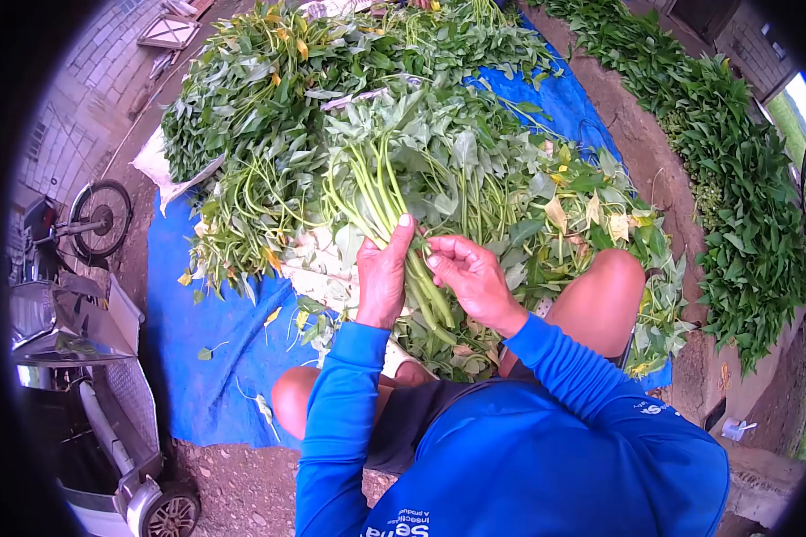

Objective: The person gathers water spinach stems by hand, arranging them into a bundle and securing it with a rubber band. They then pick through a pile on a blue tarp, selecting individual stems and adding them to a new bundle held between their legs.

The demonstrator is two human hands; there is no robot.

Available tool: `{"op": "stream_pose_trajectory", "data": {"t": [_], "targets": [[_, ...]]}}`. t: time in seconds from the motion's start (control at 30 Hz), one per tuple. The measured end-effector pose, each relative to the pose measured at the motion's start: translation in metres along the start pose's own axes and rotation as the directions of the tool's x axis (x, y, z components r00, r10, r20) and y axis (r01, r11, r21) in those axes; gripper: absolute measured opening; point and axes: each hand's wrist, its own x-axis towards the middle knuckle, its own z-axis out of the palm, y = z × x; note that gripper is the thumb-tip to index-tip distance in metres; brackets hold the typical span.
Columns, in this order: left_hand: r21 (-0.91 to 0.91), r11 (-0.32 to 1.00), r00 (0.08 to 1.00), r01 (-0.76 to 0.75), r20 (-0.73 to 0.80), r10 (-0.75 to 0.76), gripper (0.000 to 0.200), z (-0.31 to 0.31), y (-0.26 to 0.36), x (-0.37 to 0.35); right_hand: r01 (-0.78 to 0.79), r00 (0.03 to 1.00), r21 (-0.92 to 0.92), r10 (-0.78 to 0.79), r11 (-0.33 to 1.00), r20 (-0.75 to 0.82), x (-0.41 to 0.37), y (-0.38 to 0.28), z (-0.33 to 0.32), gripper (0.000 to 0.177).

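A bunch of long green stems (376, 192) with leafy tops points away from me, its cut ends toward my lap. My left hand (385, 282) is wrapped round the stems, thumb on top. On the right side of the bunch, my right hand (470, 276) has its thumb and fingers pinched together beside the stems; what lies between them is too small to make out. Beneath and beyond both hands spread heaps of leafy greens (242, 116), with some yellow leaves among them.
A blue tarp (206, 358) lies under the greens. More greens (752, 233) form a long row at the right. At the left are a wheel (101, 219) and a metal vehicle (81, 403). My bare knees flank the work area.
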Motion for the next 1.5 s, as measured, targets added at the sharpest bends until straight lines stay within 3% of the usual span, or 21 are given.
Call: {"op": "stream_pose_trajectory", "data": {"t": [0.07,0.17,0.2,0.23,0.3,0.33,0.37,0.43,0.6,0.7,0.73,0.87,0.97,1.0,1.13,1.23,1.27,1.4,1.5], "targets": [[-0.112,0.988,0.993,0.109,0.058,-0.103,0.024,-0.002,-0.006,0.004,-0.014,1.000,0.056,0.015,0.998,-0.005,0.001,0.005,0.009,0.030],[-0.022,0.966,0.964,0.258,0.072,-0.256,0.021,-0.015,-0.004,0.012,-0.049,0.993,-0.103,0.060,0.993,0.106,-0.002,0.018,0.001,0.033],[-0.022,0.980,0.981,0.196,0.018,-0.195,0.021,-0.013,-0.003,0.010,-0.146,0.986,-0.014,0.147,0.989,0.079,-0.007,0.014,0.009,0.033],[0.032,0.995,0.994,0.100,-0.043,-0.098,0.020,-0.010,0.002,0.010,-0.126,0.987,0.002,0.125,0.992,0.096,-0.009,0.015,0.012,0.032],[0.114,0.992,0.991,-0.052,-0.116,0.065,0.022,-0.007,0.019,0.010,-0.027,0.991,-0.286,0.063,0.958,0.119,-0.008,0.038,-0.009,0.030],[0.146,0.988,0.990,-0.042,-0.128,0.061,0.022,-0.017,0.030,0.014,-0.035,0.993,-0.655,0.102,0.755,0.064,0.003,0.042,-0.028,0.029],[0.179,0.983,0.989,-0.028,-0.141,0.054,0.022,-0.028,0.040,0.017,-0.223,0.975,-0.586,0.187,0.779,-0.123,0.016,0.078,-0.051,0.026],[0.180,0.978,0.966,-0.108,-0.215,0.146,0.022,-0.036,0.052,0.020,-0.285,0.930,-0.659,0.033,0.696,-0.367,0.045,0.139,-0.102,0.023],[0.210,0.959,0.943,-0.193,-0.231,0.240,0.026,-0.022,0.074,0.010,-0.352,0.865,-0.829,-0.188,0.434,-0.466,0.099,0.142,-0.115,0.033],[0.224,0.963,0.957,-0.149,-0.213,0.198,0.031,-0.020,0.075,0.010,-0.352,0.879,-0.829,-0.152,0.433,-0.453,0.120,0.142,-0.120,0.033],[0.231,0.965,0.961,-0.125,-0.215,0.175,0.030,-0.019,0.076,0.009,-0.437,0.870,-0.752,0.017,0.493,-0.494,0.127,0.135,-0.121,0.038],[0.180,0.977,0.966,-0.116,-0.208,0.153,0.025,-0.025,0.076,0.013,-0.265,0.901,-0.443,0.057,0.856,-0.429,0.132,0.123,-0.120,0.039],[0.182,0.977,0.972,-0.111,-0.186,0.145,0.025,-0.022,0.075,0.013,-0.381,0.878,-0.267,0.257,0.885,-0.403,0.127,0.077,-0.113,0.036],[0.191,0.974,0.970,-0.126,-0.180,0.161,0.025,-0.022,0.073,0.015,-0.398,0.893,-0.245,0.312,0.884,-0.325,0.131,0.072,-0.117,0.033],[0.179,0.977,0.972,-0.117,-0.181,0.150,0.024,-0.018,0.076,0.012,-0.494,0.784,-0.017,0.437,0.869,-0.440,0.136,0.080,-0.110,0.023],[0.171,0.977,0.970,-0.124,-0.185,0.156,0.024,-0.014,0.078,0.011,-0.608,0.782,-0.492,0.362,0.622,-0.508,0.146,0.109,-0.105,0.033],[0.173,0.977,0.969,-0.128,-0.187,0.160,0.024,-0.016,0.078,0.010,-0.553,0.828,-0.650,0.260,0.522,-0.496,0.150,0.124,-0.104,0.040],[0.214,0.964,0.961,-0.158,-0.190,0.200,0.023,-0.024,0.077,0.009,-0.534,0.839,-0.722,0.171,0.440,-0.517,0.150,0.159,-0.092,0.041],[0.201,0.967,0.961,-0.155,-0.198,0.195,0.024,-0.022,0.080,0.006,-0.505,0.844,-0.696,0.123,0.510,-0.523,0.157,0.161,-0.089,0.035]]}}
